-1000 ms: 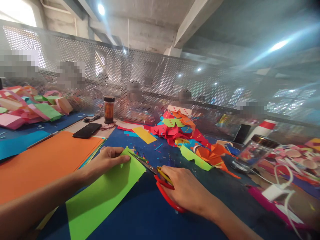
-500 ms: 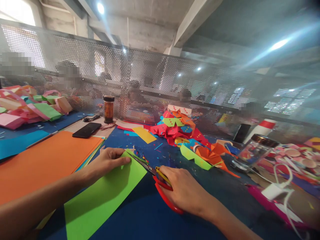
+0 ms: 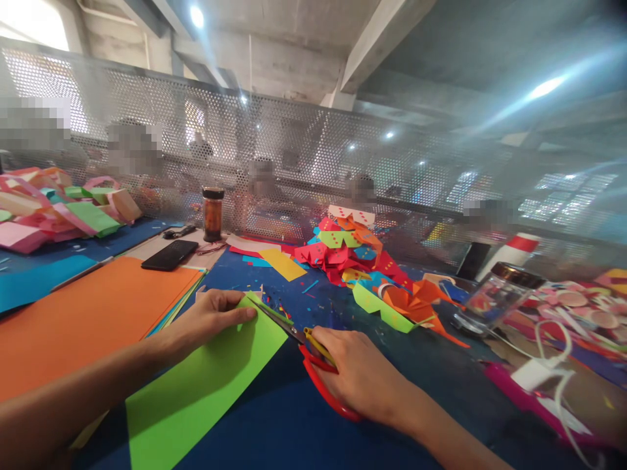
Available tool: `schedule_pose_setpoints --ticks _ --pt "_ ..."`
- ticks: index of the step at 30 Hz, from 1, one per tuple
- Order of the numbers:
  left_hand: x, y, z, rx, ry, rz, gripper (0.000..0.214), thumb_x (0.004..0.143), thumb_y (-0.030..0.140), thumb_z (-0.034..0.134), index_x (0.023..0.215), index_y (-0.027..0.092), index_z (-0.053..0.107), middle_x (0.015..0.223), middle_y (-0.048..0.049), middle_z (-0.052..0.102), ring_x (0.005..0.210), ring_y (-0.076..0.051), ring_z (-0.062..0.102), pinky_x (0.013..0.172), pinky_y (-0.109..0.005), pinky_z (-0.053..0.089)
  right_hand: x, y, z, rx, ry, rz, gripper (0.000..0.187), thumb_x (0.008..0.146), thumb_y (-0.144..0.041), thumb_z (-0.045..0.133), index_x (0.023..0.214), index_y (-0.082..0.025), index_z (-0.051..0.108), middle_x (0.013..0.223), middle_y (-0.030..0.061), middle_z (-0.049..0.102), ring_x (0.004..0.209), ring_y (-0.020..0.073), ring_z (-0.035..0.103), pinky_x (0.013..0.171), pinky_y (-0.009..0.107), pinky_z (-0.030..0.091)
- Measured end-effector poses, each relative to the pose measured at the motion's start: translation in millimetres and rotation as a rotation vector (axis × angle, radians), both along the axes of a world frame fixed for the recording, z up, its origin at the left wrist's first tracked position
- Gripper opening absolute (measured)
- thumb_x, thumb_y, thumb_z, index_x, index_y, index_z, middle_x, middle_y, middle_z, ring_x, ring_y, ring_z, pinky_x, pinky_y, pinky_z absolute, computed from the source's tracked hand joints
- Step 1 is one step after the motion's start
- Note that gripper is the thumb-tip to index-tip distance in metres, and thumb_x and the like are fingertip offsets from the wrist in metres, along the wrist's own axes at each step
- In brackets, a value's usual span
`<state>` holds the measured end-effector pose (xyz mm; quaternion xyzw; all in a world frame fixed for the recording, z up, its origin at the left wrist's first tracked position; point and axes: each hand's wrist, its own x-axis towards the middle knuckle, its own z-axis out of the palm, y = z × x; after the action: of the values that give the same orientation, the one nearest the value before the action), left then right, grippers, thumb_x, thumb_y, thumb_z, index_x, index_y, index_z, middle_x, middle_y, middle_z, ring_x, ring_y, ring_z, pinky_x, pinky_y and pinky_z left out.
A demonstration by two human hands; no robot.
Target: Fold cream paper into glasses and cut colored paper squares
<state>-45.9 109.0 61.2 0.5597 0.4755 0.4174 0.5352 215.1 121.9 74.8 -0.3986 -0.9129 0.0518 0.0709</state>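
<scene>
My left hand point(image 3: 223, 312) pinches the far corner of a bright green paper sheet point(image 3: 206, 385) between thumb and fingers. My right hand point(image 3: 347, 372) grips scissors point(image 3: 326, 385) with red and yellow handles. Their blades lie along the sheet's far edge, tips close to my left fingertips. A narrow green strip point(image 3: 281, 314) shows beyond the blades; whether it is fully cut off I cannot tell. The sheet's near part slopes down toward me over the blue table point(image 3: 264, 424).
Orange paper point(image 3: 98, 313) lies stacked at left, a black phone point(image 3: 170, 255) and an amber jar point(image 3: 213, 215) behind it. Folded paper shapes point(image 3: 337, 251) pile up ahead. At right are a clear bottle point(image 3: 497, 297) and a white charger point(image 3: 533, 375). A perforated metal screen point(image 3: 294, 143) crosses the back.
The scissors and my right hand have shifted very slightly, and the green strip beyond the blades sits a little differently. My left hand and the sheet look unmoved.
</scene>
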Motion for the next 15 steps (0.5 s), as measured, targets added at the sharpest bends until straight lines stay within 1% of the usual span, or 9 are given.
schedule_pose_setpoints --ticks 7,15 --pt "2.2 -2.2 2.7 -0.004 -0.033 0.006 0.039 0.069 0.049 0.073 0.061 0.017 0.054 0.051 0.0048 0.056 0.044 -0.009 0.051 0.044 -0.020 0.033 -0.4 2.0 -0.4 -0.006 -0.002 0.001 0.018 0.088 -0.033 0.050 0.075 -0.021 0.045 0.072 0.0017 0.063 0.064 0.0181 0.057 0.056 0.029 0.026" --pt "-0.3 -0.6 -0.5 0.010 -0.035 -0.006 0.035 0.071 0.047 0.073 0.064 0.016 0.058 0.054 0.0029 0.061 0.046 -0.011 0.056 0.045 -0.020 0.036 -1.0 2.2 0.3 -0.025 -0.006 -0.003 0.017 0.087 -0.031 0.051 0.075 -0.021 0.046 0.072 0.0028 0.064 0.064 0.0186 0.057 0.056 0.029 0.027"
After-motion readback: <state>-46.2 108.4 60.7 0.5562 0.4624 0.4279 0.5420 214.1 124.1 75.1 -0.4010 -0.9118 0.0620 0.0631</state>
